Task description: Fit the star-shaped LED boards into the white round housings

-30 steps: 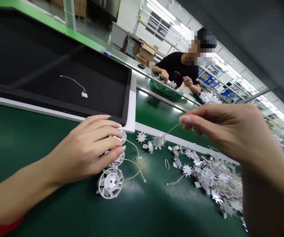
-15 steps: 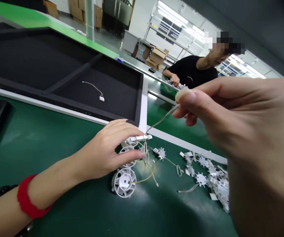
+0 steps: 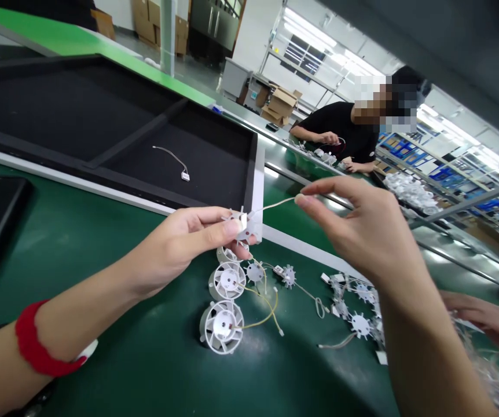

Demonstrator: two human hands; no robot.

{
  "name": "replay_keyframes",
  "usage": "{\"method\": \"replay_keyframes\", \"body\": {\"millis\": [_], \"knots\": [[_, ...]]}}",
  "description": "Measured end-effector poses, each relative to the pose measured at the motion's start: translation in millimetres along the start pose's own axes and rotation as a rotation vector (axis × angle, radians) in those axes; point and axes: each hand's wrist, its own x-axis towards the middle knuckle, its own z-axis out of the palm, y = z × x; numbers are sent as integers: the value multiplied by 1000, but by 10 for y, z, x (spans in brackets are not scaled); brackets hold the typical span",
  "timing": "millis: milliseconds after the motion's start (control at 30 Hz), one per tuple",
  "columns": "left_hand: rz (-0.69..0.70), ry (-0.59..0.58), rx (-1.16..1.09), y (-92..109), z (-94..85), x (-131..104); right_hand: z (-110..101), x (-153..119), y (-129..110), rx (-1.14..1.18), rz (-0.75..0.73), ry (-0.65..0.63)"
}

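Observation:
My left hand [image 3: 197, 234] is closed on a grey star-shaped plate [image 3: 246, 230] with a small white block on its face, held above the fans. A thin pale cable [image 3: 275, 205] runs from the plate to my right hand [image 3: 345, 217], whose thumb and forefinger pinch its far end. Under my left hand stand several white round fans in a row, the front fan [image 3: 222, 327] and the one behind it [image 3: 227, 281] showing yellowish leads. Right of them lies another star-shaped plate [image 3: 289, 277] with its cable coiled on the green table.
A black-lined tray [image 3: 145, 133] holds a loose cable with a white block [image 3: 184, 176]. More star-shaped plates [image 3: 360, 326] are piled at right, partly behind my right arm. Another person's hand [image 3: 488, 318] reaches in at right. A co-worker in black [image 3: 340, 124] sits opposite.
My right hand has drawn back from the camera, stretching the cable straighter. My left hand has risen and turned the plate's face toward me. A hand has come in at the right edge.

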Motion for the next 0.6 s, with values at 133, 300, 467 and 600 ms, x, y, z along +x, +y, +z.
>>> {"method": "replay_keyframes", "body": {"millis": [133, 300, 467, 600], "knots": [[-48, -30, -49, -33, -2, 0, 77, -121, -63, -29, -315, 49], [-85, -47, -58, -54, 30, 3, 156, -247, -208, -161, -552, -3], [-85, -56, -81, -71, 51, 31, 281, -280, -188, -169, -565, 16], [-95, -33, -74, -79, 56, 39, 315, -250, -142, -107, -531, 9]]}}
